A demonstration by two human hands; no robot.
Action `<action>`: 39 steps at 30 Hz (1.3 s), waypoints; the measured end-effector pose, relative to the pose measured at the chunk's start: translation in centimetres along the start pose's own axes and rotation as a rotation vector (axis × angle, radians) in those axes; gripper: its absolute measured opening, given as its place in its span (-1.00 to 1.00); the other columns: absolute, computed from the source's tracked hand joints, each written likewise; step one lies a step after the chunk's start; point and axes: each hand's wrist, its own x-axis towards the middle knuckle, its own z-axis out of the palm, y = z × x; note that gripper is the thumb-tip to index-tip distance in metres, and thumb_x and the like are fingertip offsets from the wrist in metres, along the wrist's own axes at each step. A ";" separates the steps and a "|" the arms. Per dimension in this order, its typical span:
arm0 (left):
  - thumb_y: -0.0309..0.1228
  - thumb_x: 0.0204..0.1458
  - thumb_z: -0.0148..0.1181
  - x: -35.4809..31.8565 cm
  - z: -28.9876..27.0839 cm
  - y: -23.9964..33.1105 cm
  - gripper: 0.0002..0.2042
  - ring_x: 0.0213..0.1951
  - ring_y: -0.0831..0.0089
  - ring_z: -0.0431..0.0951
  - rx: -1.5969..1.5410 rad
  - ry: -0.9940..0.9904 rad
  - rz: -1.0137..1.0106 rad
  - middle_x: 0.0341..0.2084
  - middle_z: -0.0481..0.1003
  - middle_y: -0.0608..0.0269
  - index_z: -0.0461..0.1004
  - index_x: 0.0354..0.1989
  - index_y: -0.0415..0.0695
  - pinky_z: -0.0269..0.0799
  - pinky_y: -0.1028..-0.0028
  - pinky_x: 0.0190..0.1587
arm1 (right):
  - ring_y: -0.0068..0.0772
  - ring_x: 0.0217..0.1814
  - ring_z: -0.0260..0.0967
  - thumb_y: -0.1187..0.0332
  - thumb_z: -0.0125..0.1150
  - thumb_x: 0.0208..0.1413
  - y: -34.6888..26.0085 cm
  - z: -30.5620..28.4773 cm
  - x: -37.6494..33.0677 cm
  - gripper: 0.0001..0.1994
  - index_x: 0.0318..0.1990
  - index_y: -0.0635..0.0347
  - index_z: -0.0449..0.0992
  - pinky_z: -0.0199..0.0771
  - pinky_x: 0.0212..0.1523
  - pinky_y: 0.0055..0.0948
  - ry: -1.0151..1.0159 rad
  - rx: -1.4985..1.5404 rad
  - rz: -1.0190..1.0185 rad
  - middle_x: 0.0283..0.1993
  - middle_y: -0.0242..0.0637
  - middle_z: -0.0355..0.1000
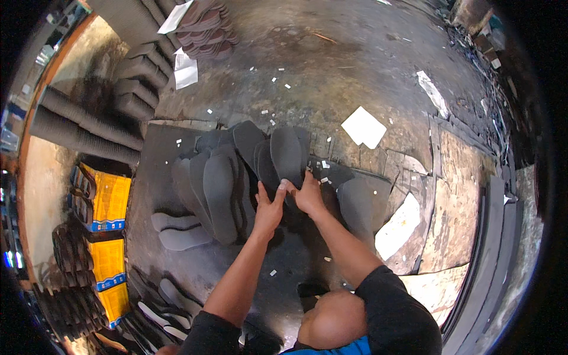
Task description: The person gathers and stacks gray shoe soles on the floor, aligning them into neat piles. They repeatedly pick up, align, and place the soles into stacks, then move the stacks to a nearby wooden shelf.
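My left hand (269,210) and my right hand (307,194) meet at the near end of an upright dark grey shoe sole (286,152), thumbs together on its face. Both hands close around its edges, the fingers partly hidden behind it. More soles stand right behind and beside it, and I cannot tell how many are in my grip. To the left, a fanned pile of grey soles (220,195) leans together. Two lighter soles (183,236) lie flat at its near left side. A single large sole (357,204) rests right of my right hand.
Bundled soles (139,77) line the left wall, and yellow boxes (109,198) stand below them. A reddish-brown stack (205,29) sits at the far left. White paper sheets (364,127) and scraps litter the floor. Long dark strips (494,248) run along the right side.
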 end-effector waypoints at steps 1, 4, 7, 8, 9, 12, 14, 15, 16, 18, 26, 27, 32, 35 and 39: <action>0.16 0.24 0.11 0.0 0.4 0.2 -0.06 0.51 -0.09 0.01 0.063 0.030 -0.047 0.48 0.02 -0.31 -0.11 0.54 -0.29 0.01 0.18 0.48 | 0.25 0.37 0.30 -0.18 0.57 -0.19 0.6 1.1 -0.1 0.05 0.33 0.39 0.25 0.35 0.33 -0.08 0.015 0.060 0.001 0.33 0.26 0.31; 0.14 0.26 0.10 -0.1 -0.3 0.2 -0.07 0.53 -0.08 -0.05 -0.001 0.067 -0.044 0.51 -0.03 -0.24 -0.16 0.56 -0.24 -0.03 0.16 0.49 | 0.21 0.41 0.26 -0.04 0.65 -0.20 1.8 2.5 0.7 0.07 0.37 0.38 0.17 0.32 0.35 -0.07 -0.086 0.211 -0.010 0.33 0.24 0.30; 0.12 0.28 0.07 0.3 -2.7 -0.5 -0.10 0.53 -0.06 -0.05 0.008 0.067 -0.065 0.52 -0.03 -0.21 -0.15 0.56 -0.23 0.00 0.17 0.48 | -0.02 0.42 0.26 0.10 0.69 -0.18 1.1 2.4 0.7 0.14 0.44 0.42 0.02 0.28 0.36 -0.18 -0.173 0.598 0.132 0.39 0.10 0.27; 0.13 0.26 0.10 0.3 -3.6 -0.8 -0.08 0.52 -0.05 -0.01 -0.083 0.051 -0.111 0.51 -0.01 -0.21 -0.15 0.56 -0.24 0.03 0.20 0.47 | -0.05 0.42 0.25 0.10 0.68 -0.17 0.5 2.5 0.2 0.16 0.46 0.42 -0.02 0.27 0.36 -0.21 -0.221 0.671 0.177 0.40 0.08 0.26; 0.15 0.25 0.12 0.2 -4.3 -1.1 -0.07 0.50 -0.04 0.06 -0.153 0.030 -0.106 0.49 0.03 -0.21 -0.11 0.55 -0.25 0.05 0.19 0.46 | 0.00 0.40 0.30 0.07 0.71 -0.24 -0.3 2.5 0.1 0.24 0.46 0.42 -0.08 0.31 0.36 -0.19 -0.483 0.954 0.249 0.38 0.14 0.27; 0.13 0.20 0.21 -0.8 -5.9 -1.8 -0.09 0.40 0.00 0.24 -0.299 0.036 -0.161 0.41 0.19 -0.19 0.00 0.50 -0.27 0.15 0.17 0.40 | -0.04 0.34 0.36 0.12 0.68 -0.18 -2.3 2.9 -1.3 0.09 0.41 0.45 0.08 0.37 0.31 -0.19 -0.336 0.683 0.134 0.33 0.07 0.36; 0.10 0.18 0.27 -1.7 -6.4 -2.0 -0.12 0.33 0.04 0.34 -0.417 0.008 -0.184 0.33 0.28 -0.14 0.08 0.46 -0.28 0.23 0.16 0.36 | -0.12 0.26 0.42 0.17 0.63 -0.09 -2.5 2.1 -2.2 -0.07 0.36 0.37 0.19 0.42 0.25 -0.22 -0.432 0.715 0.143 0.29 -0.04 0.41; 0.08 0.17 0.30 -2.2 -6.6 -2.0 -0.14 0.29 0.07 0.38 -0.502 -0.033 -0.199 0.30 0.33 -0.11 0.12 0.43 -0.28 0.27 0.15 0.33 | -0.14 0.25 0.42 0.18 0.62 -0.07 -2.2 1.4 -2.8 -0.09 0.36 0.35 0.19 0.43 0.25 -0.22 -0.530 0.795 0.107 0.28 -0.05 0.41; 0.06 0.16 0.33 -2.9 -6.8 -2.1 -0.17 0.25 0.09 0.42 -0.588 -0.055 -0.225 0.26 0.37 -0.09 0.16 0.41 -0.28 0.31 0.15 0.30 | -0.15 0.24 0.43 0.20 0.61 -0.05 -1.8 0.7 -3.5 -0.11 0.36 0.33 0.19 0.43 0.24 -0.23 -0.603 0.882 0.076 0.28 -0.07 0.41; 0.02 0.14 0.36 -4.4 -6.8 -2.2 -0.23 0.17 0.10 0.49 -0.610 -0.143 -0.196 0.19 0.44 -0.03 0.22 0.37 -0.23 0.40 0.13 0.21 | -0.16 0.27 0.40 0.13 0.55 0.04 -0.6 -0.5 -5.9 -0.07 0.42 0.30 0.08 0.41 0.26 -0.23 -0.553 0.820 -0.012 0.31 -0.04 0.36; -0.08 0.11 0.43 -10.5 -6.0 -4.3 -0.34 0.04 0.21 0.57 -0.676 -0.133 -0.083 0.05 0.54 0.06 0.35 0.25 -0.24 0.49 0.22 0.11 | -0.23 0.33 0.33 0.20 0.39 0.22 2.0 -2.6 -13.0 -0.26 0.42 0.31 0.15 0.30 0.33 -0.29 -0.375 0.566 -0.046 0.30 -0.11 0.36; -0.07 0.10 0.44 -10.9 -6.6 -4.5 -0.31 0.04 0.23 0.57 -0.645 -0.061 -0.022 0.03 0.55 0.05 0.33 0.26 -0.28 0.47 0.24 0.13 | -0.22 0.31 0.35 0.21 0.39 0.22 1.7 -3.3 -13.0 -0.28 0.41 0.31 0.17 0.31 0.33 -0.30 -0.396 0.525 0.000 0.28 -0.11 0.39; 0.00 0.19 0.34 -12.3 -9.3 -4.7 -0.36 0.02 0.24 0.57 -0.669 0.331 0.074 -0.06 0.57 0.02 0.37 0.16 -0.34 0.46 0.31 0.11 | -0.17 0.26 0.39 0.15 0.47 0.14 -1.2 -6.2 -13.9 -0.22 0.37 0.37 0.20 0.34 0.31 -0.24 -0.386 0.826 -0.075 0.24 -0.09 0.44; 0.11 0.19 0.28 -13.4 -8.7 -4.4 -0.23 0.19 0.10 0.44 -0.442 0.076 0.154 0.17 0.41 -0.02 0.23 0.31 -0.28 0.30 0.22 0.29 | -0.24 0.32 0.33 0.28 0.59 0.01 -2.4 -4.8 -15.6 -0.11 0.42 0.29 0.14 0.34 0.31 -0.28 -0.760 0.585 -0.184 0.27 -0.19 0.40; -0.01 -0.08 0.58 -14.0 -8.4 -4.1 0.10 0.35 0.08 0.28 -0.301 -0.074 0.301 0.33 0.22 -0.02 -0.06 0.49 -0.21 0.18 0.24 0.39 | -0.22 0.33 0.33 0.33 0.72 -0.19 -1.1 -3.1 -16.0 0.07 0.47 0.16 0.09 0.34 0.34 -0.27 -0.551 0.431 -0.306 0.28 -0.22 0.39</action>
